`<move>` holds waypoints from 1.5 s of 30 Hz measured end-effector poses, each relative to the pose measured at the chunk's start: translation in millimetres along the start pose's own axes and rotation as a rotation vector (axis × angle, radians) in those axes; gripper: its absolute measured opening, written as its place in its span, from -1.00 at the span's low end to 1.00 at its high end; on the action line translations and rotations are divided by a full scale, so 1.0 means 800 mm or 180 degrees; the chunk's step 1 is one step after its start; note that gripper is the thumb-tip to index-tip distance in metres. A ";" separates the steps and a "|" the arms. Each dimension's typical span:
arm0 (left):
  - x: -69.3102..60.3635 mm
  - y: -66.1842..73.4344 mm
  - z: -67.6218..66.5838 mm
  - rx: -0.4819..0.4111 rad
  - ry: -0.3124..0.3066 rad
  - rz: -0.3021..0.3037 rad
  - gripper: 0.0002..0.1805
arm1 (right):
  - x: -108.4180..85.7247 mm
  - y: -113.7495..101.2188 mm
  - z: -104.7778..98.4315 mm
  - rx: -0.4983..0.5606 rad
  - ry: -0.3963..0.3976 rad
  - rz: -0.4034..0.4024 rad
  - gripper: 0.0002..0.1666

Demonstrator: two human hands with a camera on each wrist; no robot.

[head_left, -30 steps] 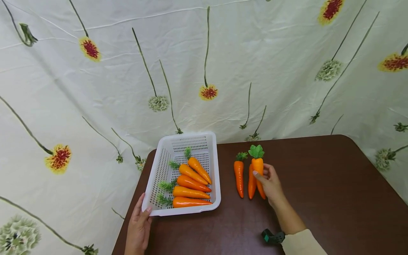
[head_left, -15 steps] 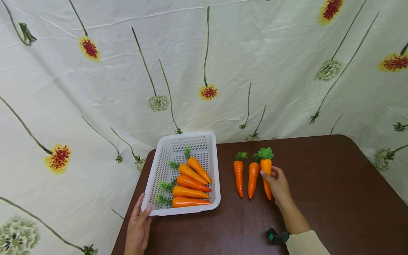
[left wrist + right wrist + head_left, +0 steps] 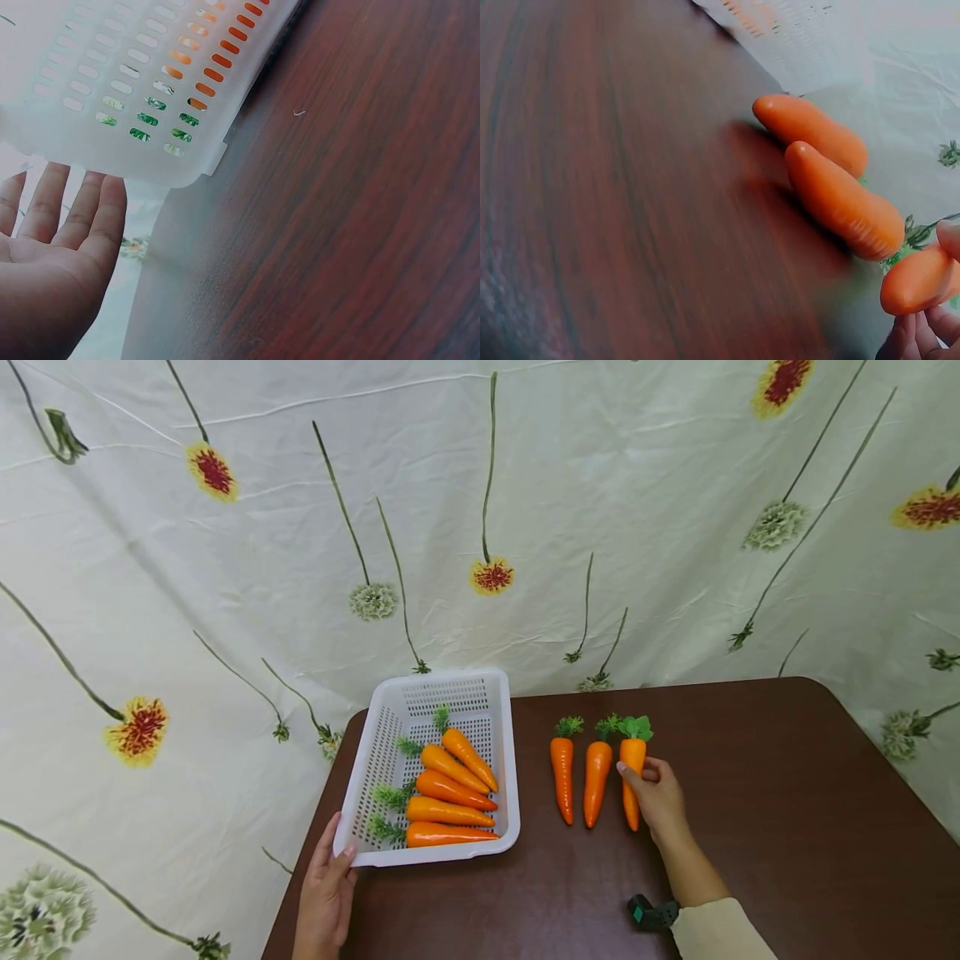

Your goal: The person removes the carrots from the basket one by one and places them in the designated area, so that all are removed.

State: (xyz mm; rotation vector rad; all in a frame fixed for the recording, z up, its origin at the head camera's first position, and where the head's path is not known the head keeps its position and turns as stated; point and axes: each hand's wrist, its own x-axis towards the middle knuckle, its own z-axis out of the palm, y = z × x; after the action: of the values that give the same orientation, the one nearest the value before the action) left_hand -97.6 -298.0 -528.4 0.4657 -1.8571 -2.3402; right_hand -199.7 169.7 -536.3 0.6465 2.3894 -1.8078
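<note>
Pinched between thumb and fingers of my right hand (image 3: pixel 658 797) is a carrot (image 3: pixel 632 760) with broad green leaves; the right wrist view shows that carrot (image 3: pixel 916 283) at the lower right edge. To its left lie a middle carrot (image 3: pixel 597 777) and a left carrot (image 3: pixel 562 777), side by side, tips toward me. My left hand (image 3: pixel 327 889) grips the near left corner of a white basket (image 3: pixel 512 760), thumb on the rim; in the left wrist view the fingers (image 3: pixel 75 210) reach under the basket (image 3: pixel 90 150). Several carrots (image 3: pixel 450 812) lie inside it.
The brown table (image 3: pixel 780 810) extends to the right of the carrots. A black device (image 3: pixel 651 913) sits at my right wrist. Behind the table hangs a white cloth (image 3: pixel 660 485) with printed flowers.
The leafy carrot in my right hand has moved right, off the middle carrot, and now stands beside it. My left hand and the basket have stayed in place.
</note>
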 end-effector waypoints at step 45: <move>-0.001 0.001 0.002 -0.0040 0.0047 -0.0060 -0.33 | 0.011 0.008 0.001 -0.0771 -0.0221 -0.0133 -0.31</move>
State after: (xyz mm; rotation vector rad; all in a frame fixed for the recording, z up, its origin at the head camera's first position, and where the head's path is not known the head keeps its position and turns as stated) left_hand -97.4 -296.8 -527.7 0.4995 -1.8385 -2.3524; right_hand -205.4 172.5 -544.7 0.5026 2.5358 -1.4930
